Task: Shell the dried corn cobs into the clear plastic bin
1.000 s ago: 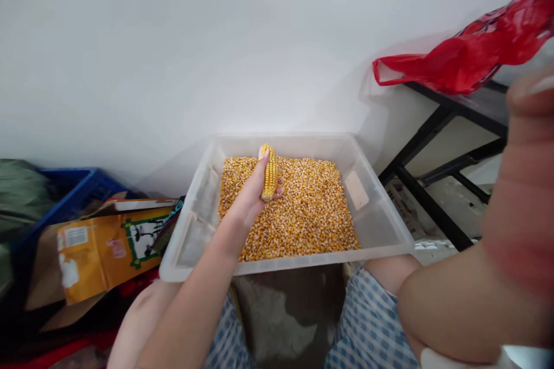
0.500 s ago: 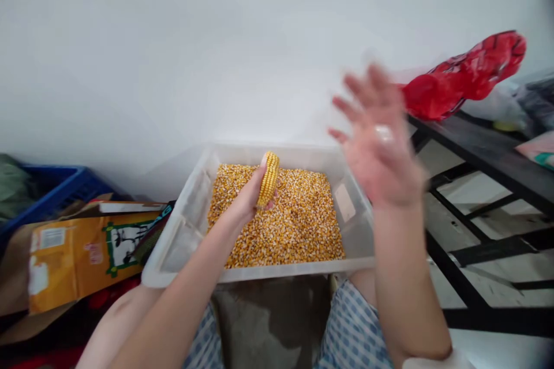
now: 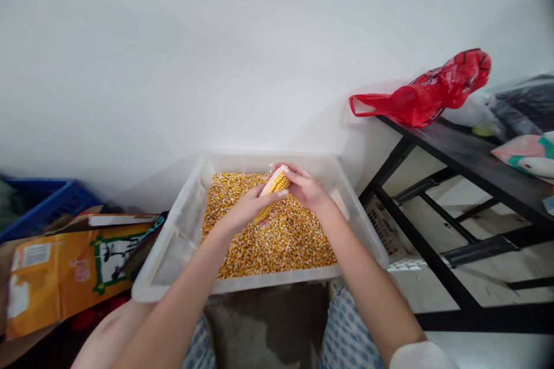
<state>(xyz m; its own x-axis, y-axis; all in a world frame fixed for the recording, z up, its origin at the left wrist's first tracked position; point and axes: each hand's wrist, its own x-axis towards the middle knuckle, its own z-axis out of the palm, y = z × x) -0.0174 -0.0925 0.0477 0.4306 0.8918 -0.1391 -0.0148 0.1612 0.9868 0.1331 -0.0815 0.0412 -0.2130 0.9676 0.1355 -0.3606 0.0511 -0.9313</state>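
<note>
An ear of corn (image 3: 277,183) is held tilted above a heap of loose corn kernels (image 3: 277,248). My left hand (image 3: 249,206) is closed round its lower part, thumb along the top side. My right hand (image 3: 303,184) grips the upper end, with thumb and fingers on the cob. A pale strip without kernels shows along the ear's upper left side. Beneath both hands, the kernels lie in a translucent white plastic tub (image 3: 173,253). Some fingertips are hidden behind the ear.
At left are a yellow-orange cardboard box (image 3: 73,271) and a blue crate (image 3: 47,202). A black metal-framed table (image 3: 480,167) stands at right, with a red plastic bag (image 3: 433,92) on it. Behind the tub rises a white wall (image 3: 173,57).
My right hand has come down from its raised, open position beside the tub and now grips the ear of corn. The ear has turned, and its pale bare strip now shows.
</note>
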